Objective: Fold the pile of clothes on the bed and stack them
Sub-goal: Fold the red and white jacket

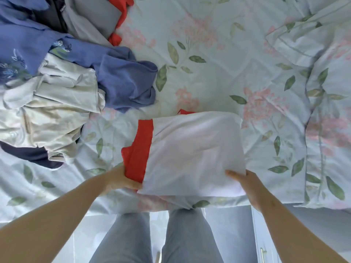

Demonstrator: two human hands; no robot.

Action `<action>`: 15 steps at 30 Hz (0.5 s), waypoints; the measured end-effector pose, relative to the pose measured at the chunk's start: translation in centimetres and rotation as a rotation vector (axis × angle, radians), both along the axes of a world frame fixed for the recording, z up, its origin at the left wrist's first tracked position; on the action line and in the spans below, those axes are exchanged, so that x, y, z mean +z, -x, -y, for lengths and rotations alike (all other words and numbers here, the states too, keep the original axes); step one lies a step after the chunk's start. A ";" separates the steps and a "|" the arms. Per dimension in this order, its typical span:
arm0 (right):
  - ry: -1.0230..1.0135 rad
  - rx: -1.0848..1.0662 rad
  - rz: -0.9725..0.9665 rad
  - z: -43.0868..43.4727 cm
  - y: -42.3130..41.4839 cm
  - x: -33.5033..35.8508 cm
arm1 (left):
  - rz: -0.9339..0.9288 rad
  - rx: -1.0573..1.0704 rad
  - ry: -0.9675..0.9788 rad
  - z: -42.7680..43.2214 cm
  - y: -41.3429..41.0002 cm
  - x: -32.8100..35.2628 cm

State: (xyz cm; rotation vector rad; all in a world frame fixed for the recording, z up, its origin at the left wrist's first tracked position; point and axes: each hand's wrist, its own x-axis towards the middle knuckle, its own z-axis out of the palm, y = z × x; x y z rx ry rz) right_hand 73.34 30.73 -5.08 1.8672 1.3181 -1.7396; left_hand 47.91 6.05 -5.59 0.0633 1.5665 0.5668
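floral-sheeted bed fills the view. folded white-and-red garment sits at the near edge, between both hands, and appears raised slightly off the sheet. right hand: thumb on top of the white cloth, fingers beneath, pinching it. left hand is at the red side; its fingers run under the cloth, so clamped or flat, cannot tell. progress, judged: one item folded, no stack visible. pile of clothes at far left is unfolded: blue top, cream piece, grey cloth, navy cloth. pile runs off frame, count unknown; garment types hard to make out.
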 end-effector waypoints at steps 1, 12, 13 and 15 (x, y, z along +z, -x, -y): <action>0.025 -0.001 0.032 0.7 -0.6 -0.5 | 0.001 0.047 0.040 0.7 -0.5 -0.5; -0.282 0.049 -0.029 -1.4 3.9 -0.1 | -0.590 0.219 0.079 -2.4 -1.5 -2.6; -0.251 0.096 -0.002 -1.5 3.9 -0.1 | -0.596 0.177 0.125 -1.5 -1.5 -2.8; -0.144 0.206 0.064 -1.4 3.7 -0.1 | -0.583 -0.013 0.270 0.2 -1.5 -3.0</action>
